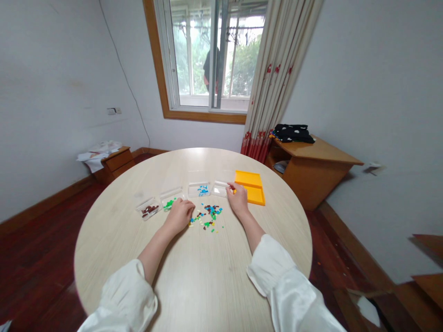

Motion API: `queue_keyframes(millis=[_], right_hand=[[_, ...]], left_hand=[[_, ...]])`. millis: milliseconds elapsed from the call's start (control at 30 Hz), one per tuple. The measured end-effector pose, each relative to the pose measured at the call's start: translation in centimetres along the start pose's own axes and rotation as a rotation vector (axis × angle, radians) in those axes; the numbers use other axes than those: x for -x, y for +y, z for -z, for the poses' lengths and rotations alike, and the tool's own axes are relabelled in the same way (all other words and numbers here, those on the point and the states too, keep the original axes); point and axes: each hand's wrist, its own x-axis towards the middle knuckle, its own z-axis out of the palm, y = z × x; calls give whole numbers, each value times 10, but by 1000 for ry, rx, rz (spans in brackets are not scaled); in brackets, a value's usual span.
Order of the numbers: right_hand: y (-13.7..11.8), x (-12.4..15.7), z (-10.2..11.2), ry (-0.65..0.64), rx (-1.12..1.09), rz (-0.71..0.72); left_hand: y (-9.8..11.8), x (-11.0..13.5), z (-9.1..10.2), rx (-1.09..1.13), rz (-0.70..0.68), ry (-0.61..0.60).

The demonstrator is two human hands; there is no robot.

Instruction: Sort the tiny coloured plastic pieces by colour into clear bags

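White-walled room with a dark red wooden floor point(38, 263); ahead, a sliding window point(194, 55) in a wooden frame, with a pale curtain point(282, 60) patterned in red on its right. Black folded cloth point(294, 133) with white marks lies on a wooden desk point(321, 150) at the right, and papers point(100, 151) cover a small cabinet point(119, 161) at the left. A round, pale wood-grain table point(221, 286) fills the foreground. Across it, clear plastic boxes stand in an arc: the leftmost box point(152, 216) holds dark brown bricks, the second box point(173, 193) green, the third box point(194, 192) blue. Colour sorting looks partway along: a loose mixed pile of tiny bricks point(212, 211) remains in front of them, and the fourth box point(218, 190) shows no clear contents. An open yellow case point(248, 178) lies beyond the right hand point(237, 198), whose fingers, close together, reach the fourth box. The left hand point(180, 215) has its fingertips gathered narrowly at the pile's left edge. Whether either pinches a brick cannot be told.
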Motion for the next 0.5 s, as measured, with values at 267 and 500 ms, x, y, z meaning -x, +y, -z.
queue_keyframes(millis=[267,500], right_hand=[[-2,1,0,7,-20,0],[-8,5,-1,3,-34,36]], left_hand=[[-2,-1,2,-104,70,3],[-4,0,1,-93,86,7]])
